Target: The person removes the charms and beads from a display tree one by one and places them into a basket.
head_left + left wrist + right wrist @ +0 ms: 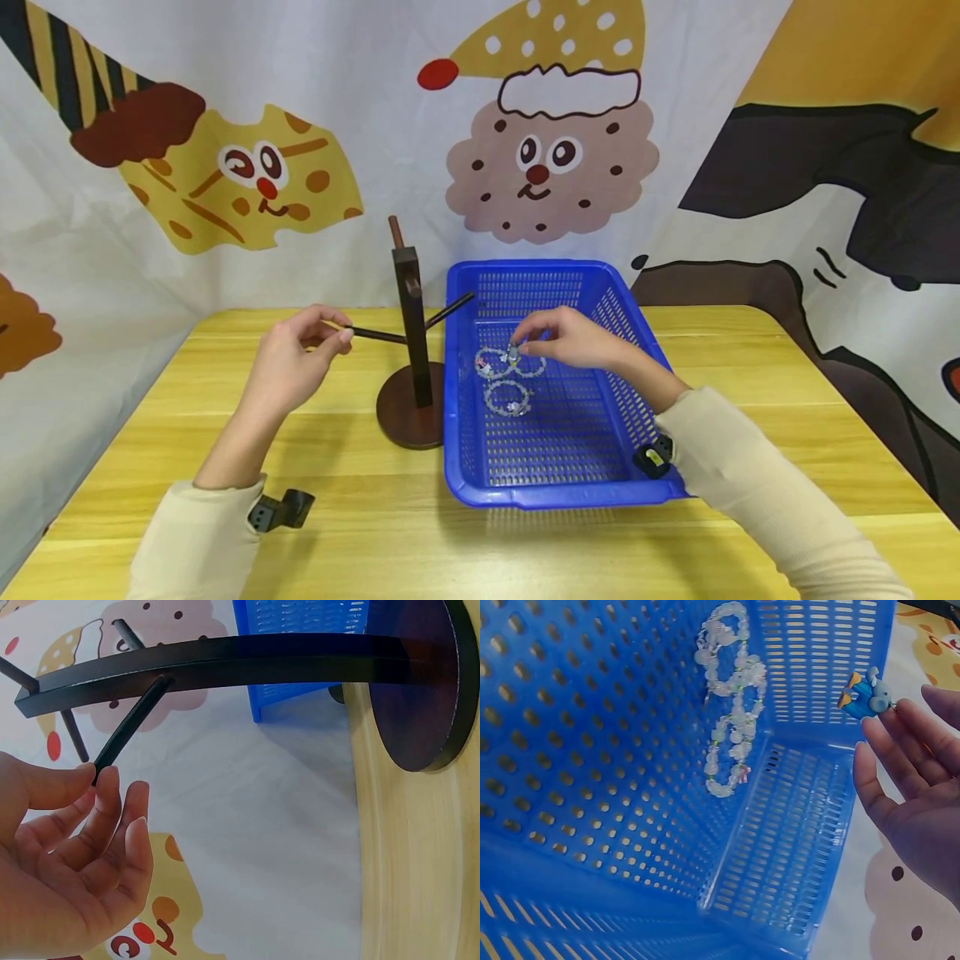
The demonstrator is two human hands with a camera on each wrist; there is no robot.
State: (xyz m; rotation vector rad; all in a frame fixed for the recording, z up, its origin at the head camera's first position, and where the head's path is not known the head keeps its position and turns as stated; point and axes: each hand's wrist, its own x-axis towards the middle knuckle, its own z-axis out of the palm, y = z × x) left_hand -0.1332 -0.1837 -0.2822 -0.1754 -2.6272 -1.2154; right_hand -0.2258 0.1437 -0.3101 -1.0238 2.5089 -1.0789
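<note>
My left hand (288,367) pinches the outer end of a dark peg (131,724) on a wooden stand (417,350) with a round base; thumb and index finger meet at the tip. In the left wrist view several pegs stick out from the slightly curved post. My right hand (573,337) is over the blue basket (555,497), holding a small blue elephant charm (866,696) by its top with the fingertips. Below it, three clear beaded bracelets (739,731) lie on the basket floor.
The stand's base (405,421) is close against the basket's left side on the wooden table (360,517). Behind the table hangs a white cloth (390,125) with cartoon prints. Small black cameras (281,510) are strapped on both sleeves.
</note>
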